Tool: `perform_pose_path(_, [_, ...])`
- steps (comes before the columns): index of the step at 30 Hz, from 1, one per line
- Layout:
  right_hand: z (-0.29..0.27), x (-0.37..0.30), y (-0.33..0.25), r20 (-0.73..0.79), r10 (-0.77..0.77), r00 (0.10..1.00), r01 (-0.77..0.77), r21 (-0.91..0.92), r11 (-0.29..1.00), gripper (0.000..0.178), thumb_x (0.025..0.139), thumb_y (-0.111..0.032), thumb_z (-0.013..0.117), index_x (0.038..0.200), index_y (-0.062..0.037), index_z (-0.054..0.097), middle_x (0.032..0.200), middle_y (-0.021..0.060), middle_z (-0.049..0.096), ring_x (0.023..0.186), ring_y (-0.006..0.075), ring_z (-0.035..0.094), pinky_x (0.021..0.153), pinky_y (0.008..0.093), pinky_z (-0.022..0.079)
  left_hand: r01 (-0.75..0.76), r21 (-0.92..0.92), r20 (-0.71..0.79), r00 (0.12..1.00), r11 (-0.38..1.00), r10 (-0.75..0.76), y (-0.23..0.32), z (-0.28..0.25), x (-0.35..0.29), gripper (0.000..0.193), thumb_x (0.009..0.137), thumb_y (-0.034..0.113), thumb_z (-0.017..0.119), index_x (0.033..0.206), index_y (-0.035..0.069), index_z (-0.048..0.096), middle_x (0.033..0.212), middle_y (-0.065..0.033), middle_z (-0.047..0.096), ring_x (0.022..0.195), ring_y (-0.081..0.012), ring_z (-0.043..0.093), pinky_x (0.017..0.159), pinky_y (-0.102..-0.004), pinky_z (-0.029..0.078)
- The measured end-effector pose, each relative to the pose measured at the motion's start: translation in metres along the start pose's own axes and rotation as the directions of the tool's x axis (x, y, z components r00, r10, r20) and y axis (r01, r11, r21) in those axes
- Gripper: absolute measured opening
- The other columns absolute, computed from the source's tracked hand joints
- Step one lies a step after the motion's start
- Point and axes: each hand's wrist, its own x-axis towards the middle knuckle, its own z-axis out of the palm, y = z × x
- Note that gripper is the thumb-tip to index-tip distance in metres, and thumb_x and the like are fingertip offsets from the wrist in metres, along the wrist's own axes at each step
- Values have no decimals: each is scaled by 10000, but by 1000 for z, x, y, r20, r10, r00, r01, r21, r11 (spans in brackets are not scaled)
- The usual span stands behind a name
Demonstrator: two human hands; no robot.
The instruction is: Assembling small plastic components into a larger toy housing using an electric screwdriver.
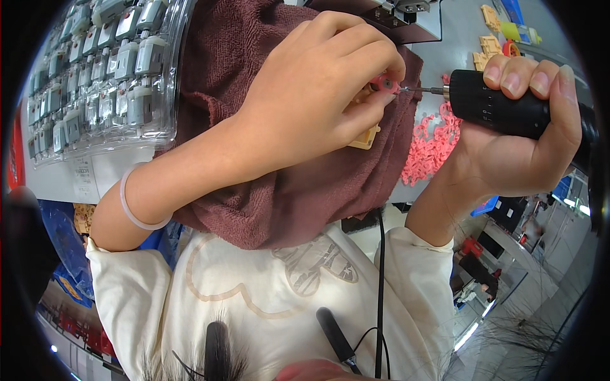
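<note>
My right hand [508, 152] is wrapped round a black electric screwdriver [486, 105], held sideways so its thin bit points left. The bit's tip meets, or nearly meets, a small pink plastic part [386, 83]. That part is pinched between the fingers and thumb of my left hand [318, 89]. Below the left fingers shows a pale yellow plastic piece [365, 138]; my hand hides most of it, and I cannot tell whether it is joined to the pink part. Both hands are above a folded brown towel [286, 190].
At the left stands a clear plastic tray [166, 127] with several small grey motors [151, 56]. Loose pink parts [426, 149] are heaped right of the towel. Yellow pieces [489, 46] lie at the far right, and a metal-and-black device [406, 19] at the back. A black cable [381, 273] hangs in front.
</note>
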Motion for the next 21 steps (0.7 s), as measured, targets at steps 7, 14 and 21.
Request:
perform_pose_path(7, [15, -4, 7, 10, -38, 999, 38, -47, 998, 160, 885, -177, 507, 791, -49, 498, 718, 64, 479, 632, 190, 508, 629, 354, 444, -2, 5, 0, 1000, 1000, 2, 0, 1, 1, 201, 761, 73, 731, 944, 92, 651, 1013, -24, 666, 1037, -254, 588, 879, -373, 485])
perform_pose_path(14, [22, -9, 10, 21, -76, 997, 77, -96, 992, 170, 880, -184, 498, 778, -48, 495, 694, 67, 477, 615, 192, 504, 620, 351, 443, 17, 6, 9, 1000, 1000, -17, 1, 1, 0, 199, 756, 72, 732, 938, 93, 651, 1010, -23, 667, 1037, -253, 589, 880, -371, 486])
perform_pose_path(21, [28, -14, 12, 29, -110, 994, 113, -146, 983, 180, 874, -190, 488, 765, -48, 491, 671, 71, 476, 599, 194, 500, 611, 348, 441, -51, 7, 17, 999, 999, 51, 1, -3, 6, 203, 752, 66, 730, 936, 93, 650, 1011, -26, 671, 1044, -256, 591, 886, -369, 485])
